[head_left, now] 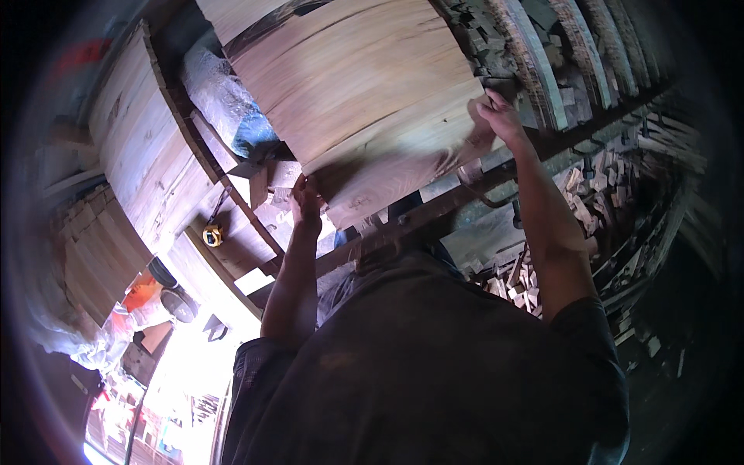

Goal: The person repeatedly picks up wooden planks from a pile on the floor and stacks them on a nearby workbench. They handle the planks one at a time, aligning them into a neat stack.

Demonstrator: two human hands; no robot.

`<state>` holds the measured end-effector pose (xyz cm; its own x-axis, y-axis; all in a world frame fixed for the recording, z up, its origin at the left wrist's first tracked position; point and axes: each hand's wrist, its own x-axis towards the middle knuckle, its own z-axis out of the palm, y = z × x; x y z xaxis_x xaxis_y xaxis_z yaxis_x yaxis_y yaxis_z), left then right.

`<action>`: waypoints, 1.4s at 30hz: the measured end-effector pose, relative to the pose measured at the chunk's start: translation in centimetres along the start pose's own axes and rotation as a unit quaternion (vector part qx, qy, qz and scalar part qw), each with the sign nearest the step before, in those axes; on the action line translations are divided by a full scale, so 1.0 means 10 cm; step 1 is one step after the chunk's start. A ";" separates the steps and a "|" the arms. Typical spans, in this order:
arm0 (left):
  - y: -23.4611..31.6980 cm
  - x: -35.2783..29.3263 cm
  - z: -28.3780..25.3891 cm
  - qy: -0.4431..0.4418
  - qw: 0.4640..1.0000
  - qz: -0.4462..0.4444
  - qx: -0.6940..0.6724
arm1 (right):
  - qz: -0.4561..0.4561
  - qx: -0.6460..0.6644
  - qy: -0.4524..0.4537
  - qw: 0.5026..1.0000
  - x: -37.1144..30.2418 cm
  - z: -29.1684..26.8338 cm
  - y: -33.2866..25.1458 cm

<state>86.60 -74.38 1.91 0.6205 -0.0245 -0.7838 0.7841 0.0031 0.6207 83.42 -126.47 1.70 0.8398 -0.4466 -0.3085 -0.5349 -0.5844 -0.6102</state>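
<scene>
A wide wooden panel (364,85), made of boards with visible grain and dark joint lines, lies in front of me. My right hand (505,120) is closed on its right edge near the near corner, thumb side against the wood. At the near left corner, my left hand (307,204) is closed on the panel's edge, its fingers partly in shadow. Beside that hand sits a small pale wood block (285,174). Under the panel's near side runs a dark metal rail (403,229).
A yellow tape measure (212,235) rests on the wooden surface at left. Behind it stands another large wooden panel (151,147). Clear plastic wrap (213,89) lies between the panels. Rough-edged planks (535,62) lie at far right, and scrap wood pieces (523,291) are heaped below the rail.
</scene>
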 end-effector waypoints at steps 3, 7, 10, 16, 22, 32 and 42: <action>-0.09 0.01 -0.12 -0.041 0.999 0.032 -0.015 | 0.028 0.045 -0.072 0.996 0.15 0.02 -0.02; -0.17 0.13 -0.04 -0.017 0.999 0.038 -0.020 | 0.005 0.115 -0.064 0.991 0.15 0.02 -0.15; -0.46 0.28 -0.31 -0.015 0.997 0.013 0.074 | 0.053 0.120 -0.073 0.989 0.12 0.00 -0.32; 0.05 0.08 -0.13 -0.036 0.996 -0.042 0.069 | 0.077 0.167 -0.093 0.978 0.12 -0.06 -0.34; -0.15 0.25 -0.32 -0.061 0.994 0.052 0.079 | 0.060 0.220 -0.073 0.971 0.22 -0.02 -0.05; 0.68 -0.92 0.09 0.004 0.956 0.173 0.237 | 0.077 0.450 -0.036 0.889 -0.31 -0.33 -0.68; 1.63 0.02 -0.25 -0.051 0.860 0.373 0.346 | 0.100 0.426 -0.086 0.895 0.89 -0.22 -1.57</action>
<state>99.51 -71.84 11.78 0.9149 -0.3616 -0.1793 -0.0476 -0.5379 0.8417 99.06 -122.81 10.15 0.7763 -0.3310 -0.5365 -0.4726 0.2578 -0.8428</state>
